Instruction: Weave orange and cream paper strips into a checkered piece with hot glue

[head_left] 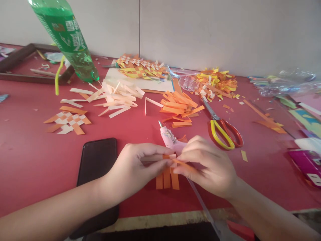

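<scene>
My left hand (142, 162) pinches a small weave of paper strips (167, 177), with orange strips hanging down and a pale strip running sideways under the fingers. My right hand (208, 164) pinches an orange paper strip (184, 164) at the right side of that weave. Just beyond the hands lies a pink glue gun (168, 137), its metal tip pointing away and part of its body hidden by my right hand. A pile of loose orange strips (179, 103) and a pile of pale strips (117, 95) lie farther back. A finished-looking woven piece (69, 121) rests at the left.
A black phone (99, 157) lies by my left forearm. Scissors (223, 129) with yellow and red handles are at the right, near a purple phone (304, 164). Behind stand a green bottle (69, 43), a dark frame (25, 78), stacked woven pieces (140, 67) and paper scraps (217, 83).
</scene>
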The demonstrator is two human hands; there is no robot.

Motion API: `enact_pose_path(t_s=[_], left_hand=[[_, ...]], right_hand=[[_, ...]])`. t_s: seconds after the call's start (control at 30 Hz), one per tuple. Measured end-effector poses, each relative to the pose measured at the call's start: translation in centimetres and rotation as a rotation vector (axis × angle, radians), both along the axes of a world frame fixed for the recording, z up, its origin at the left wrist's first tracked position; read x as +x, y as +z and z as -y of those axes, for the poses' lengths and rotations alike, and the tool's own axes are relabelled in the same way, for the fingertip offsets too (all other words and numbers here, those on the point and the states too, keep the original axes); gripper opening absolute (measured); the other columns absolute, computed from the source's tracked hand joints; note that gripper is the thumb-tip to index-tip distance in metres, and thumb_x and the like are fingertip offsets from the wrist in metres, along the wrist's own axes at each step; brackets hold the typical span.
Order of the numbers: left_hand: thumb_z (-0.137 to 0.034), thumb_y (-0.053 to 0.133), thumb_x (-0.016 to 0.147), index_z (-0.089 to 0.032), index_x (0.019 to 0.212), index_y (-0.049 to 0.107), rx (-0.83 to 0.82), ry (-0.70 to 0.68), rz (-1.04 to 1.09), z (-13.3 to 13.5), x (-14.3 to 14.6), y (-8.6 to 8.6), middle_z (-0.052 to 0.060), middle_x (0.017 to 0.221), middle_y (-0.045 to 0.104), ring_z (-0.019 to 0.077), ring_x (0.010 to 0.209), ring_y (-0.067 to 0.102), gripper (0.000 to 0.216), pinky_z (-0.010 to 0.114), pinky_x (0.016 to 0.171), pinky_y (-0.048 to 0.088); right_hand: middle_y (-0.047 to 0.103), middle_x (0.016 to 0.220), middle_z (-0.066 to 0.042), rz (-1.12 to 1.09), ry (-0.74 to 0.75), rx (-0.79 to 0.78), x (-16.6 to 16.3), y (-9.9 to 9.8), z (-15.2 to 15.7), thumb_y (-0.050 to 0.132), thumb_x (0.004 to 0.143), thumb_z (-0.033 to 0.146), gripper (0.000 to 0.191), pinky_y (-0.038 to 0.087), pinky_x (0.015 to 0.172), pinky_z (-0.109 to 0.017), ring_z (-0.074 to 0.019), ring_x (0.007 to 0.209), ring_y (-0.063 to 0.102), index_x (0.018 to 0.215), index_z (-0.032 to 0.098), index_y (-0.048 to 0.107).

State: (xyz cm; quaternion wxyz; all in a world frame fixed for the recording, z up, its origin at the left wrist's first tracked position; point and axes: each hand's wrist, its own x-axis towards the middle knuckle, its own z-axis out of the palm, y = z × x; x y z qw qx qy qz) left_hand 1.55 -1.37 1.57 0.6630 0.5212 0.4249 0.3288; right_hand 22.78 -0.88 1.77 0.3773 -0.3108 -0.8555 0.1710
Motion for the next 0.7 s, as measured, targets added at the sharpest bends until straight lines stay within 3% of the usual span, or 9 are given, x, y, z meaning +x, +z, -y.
enact_pose_path(t_s=[0.27, 0.43, 0.57, 0.7], left_hand=[[-0.022, 0.067, 0.087, -0.025, 0.123, 0.059, 0.045, -0.111, 0.025, 0.5, -0.2, -0.3, -0.001, 0.088, 0.076, 0.0152, 0.085, 0.076, 0.037, 0.022, 0.082, 0.060], [-0.023, 0.066, 0.086, -0.023, 0.116, 0.061, 0.023, -0.138, 0.032, 0.7, -0.2, -0.3, 0.000, 0.088, 0.074, 0.0135, 0.086, 0.074, 0.030, 0.021, 0.081, 0.059], [-0.026, 0.072, 0.082, -0.022, 0.113, 0.061, 0.023, -0.115, 0.024, 0.8, 0.0, -0.1, 0.000, 0.090, 0.070, 0.0137, 0.087, 0.071, 0.033, 0.023, 0.081, 0.059], [-0.023, 0.071, 0.081, -0.018, 0.098, 0.062, -0.067, -0.139, 0.031, 0.3, 0.1, 0.3, -0.002, 0.079, 0.066, 0.0104, 0.076, 0.067, 0.020, 0.019, 0.073, 0.057]], right_hand=[[0.068, 0.083, -0.003, -0.038, 0.017, -0.103, 0.0, 0.0, 0.0, 0.067, 0.080, 0.011, 0.016, 0.054, 0.072, -0.035, -0.0178, 0.081, 0.063, 0.090, 0.024, 0.066], [0.070, 0.080, -0.001, -0.091, 0.061, -0.195, 0.1, -0.4, 0.3, 0.065, 0.078, 0.005, 0.025, 0.055, 0.072, -0.035, -0.0169, 0.077, 0.063, 0.094, 0.024, 0.064], [0.065, 0.079, 0.001, -0.132, -0.012, -0.292, 0.0, -0.7, 0.7, 0.068, 0.078, 0.007, 0.024, 0.054, 0.064, -0.031, -0.0148, 0.071, 0.064, 0.091, 0.025, 0.059], [0.062, 0.075, 0.003, -0.147, -0.031, -0.321, -0.2, -0.5, 1.1, 0.069, 0.080, 0.012, 0.021, 0.053, 0.061, -0.028, -0.0126, 0.066, 0.063, 0.091, 0.025, 0.057]])
